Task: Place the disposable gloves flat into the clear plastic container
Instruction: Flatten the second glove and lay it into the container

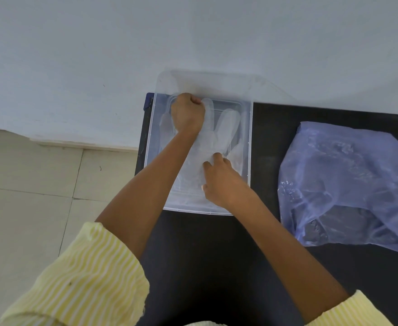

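Pressing bent fingertips point(217, 156) on the disposable gloves point(227, 124), the right hand point(224, 182) grasps nothing; the left hand point(187, 112) is fisted at their far tips, grip unclear; they lie flat inside the clear plastic container point(249, 137), blue bag point(346, 180) nearby

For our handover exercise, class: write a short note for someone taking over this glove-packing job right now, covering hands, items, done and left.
Left hand: fisted at the glove's finger end, apparently pinching it.
Right hand: fingertips press the glove's palm.
Glove lies inside the clear container on the black table; blue bag lies to its right.
Done: glove in. Left: smooth flat, let go.
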